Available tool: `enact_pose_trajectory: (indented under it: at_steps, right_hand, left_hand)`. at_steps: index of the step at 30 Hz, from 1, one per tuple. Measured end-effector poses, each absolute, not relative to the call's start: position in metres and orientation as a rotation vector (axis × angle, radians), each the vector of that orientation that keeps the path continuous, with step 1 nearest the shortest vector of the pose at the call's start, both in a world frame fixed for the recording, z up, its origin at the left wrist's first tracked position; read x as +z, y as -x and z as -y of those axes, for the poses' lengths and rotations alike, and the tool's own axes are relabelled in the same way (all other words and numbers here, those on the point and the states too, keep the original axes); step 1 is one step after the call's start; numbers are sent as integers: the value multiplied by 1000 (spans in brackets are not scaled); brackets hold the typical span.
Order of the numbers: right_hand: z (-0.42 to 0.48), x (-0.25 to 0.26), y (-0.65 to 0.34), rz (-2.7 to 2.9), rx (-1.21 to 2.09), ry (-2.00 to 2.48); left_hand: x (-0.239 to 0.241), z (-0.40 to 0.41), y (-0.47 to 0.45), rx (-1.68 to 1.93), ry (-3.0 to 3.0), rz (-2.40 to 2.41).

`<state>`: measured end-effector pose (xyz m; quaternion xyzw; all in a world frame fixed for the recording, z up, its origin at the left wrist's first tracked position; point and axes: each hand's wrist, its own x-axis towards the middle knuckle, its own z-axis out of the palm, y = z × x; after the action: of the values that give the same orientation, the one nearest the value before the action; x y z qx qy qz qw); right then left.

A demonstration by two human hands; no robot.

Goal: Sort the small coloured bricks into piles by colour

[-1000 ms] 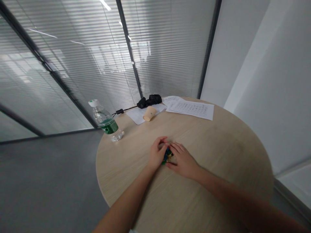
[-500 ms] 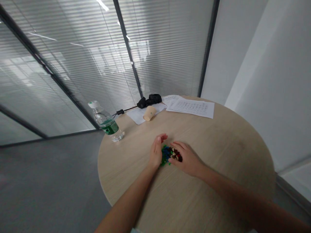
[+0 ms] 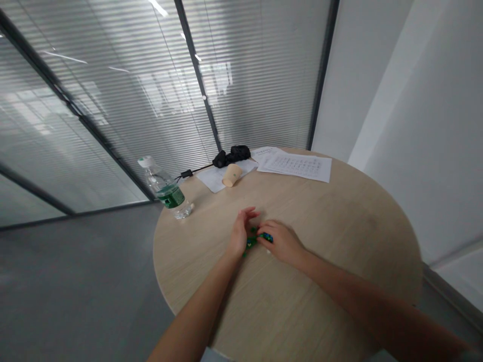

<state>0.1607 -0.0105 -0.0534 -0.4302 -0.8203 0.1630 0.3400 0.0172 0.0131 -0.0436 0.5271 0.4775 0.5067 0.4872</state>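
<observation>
Small coloured pieces, perhaps beads, lie in a heap on the round table (image 3: 324, 221). Green pieces (image 3: 250, 243) show between my two hands, and blue pieces (image 3: 267, 236) show within the curl of my right hand (image 3: 279, 240). That hand is closed around part of the heap, palm down, thumb and fingers drawn together; what lies deeper under the palm is hidden. My left hand (image 3: 241, 233) rests on its edge along the left side of the green pieces. Its fingers are stretched out and slightly bent, holding nothing. One pale piece (image 3: 268, 252) sits just below my right thumb.
Toward the back left stands a clear water bottle (image 3: 169, 191) with a green label. A paper cup (image 3: 231, 175) lies on its side by white sheets (image 3: 213, 182) and a black bundled object (image 3: 238, 153) with a cord. Printed papers (image 3: 298, 167) lie at the back edge.
My right hand has moved left and closed over the heap, toward my left hand. The dark red and beige pieces are now covered. Less of the blue shows.
</observation>
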Motion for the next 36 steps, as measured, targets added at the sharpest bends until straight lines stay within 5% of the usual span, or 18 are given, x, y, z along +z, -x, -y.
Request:
enact_pose_trajectory:
  at_steps: [9, 18, 31, 36]
  right_hand:
    - [9, -48, -182, 1959, 607, 1066]
    - [13, -59, -167, 2270, 308, 1101]
    - [-4, -59, -175, 1798, 734, 1067]
    - [11, -55, -195, 2022, 495, 1078]
  left_hand:
    - [-51, 3, -25, 1147, -1683, -1269]
    - [-55, -5, -27, 1222, -1617, -1101]
    - [-43, -3, -14, 1247, -1679, -1328]
    - [-45, 10, 5, 1095, -2008, -1433]
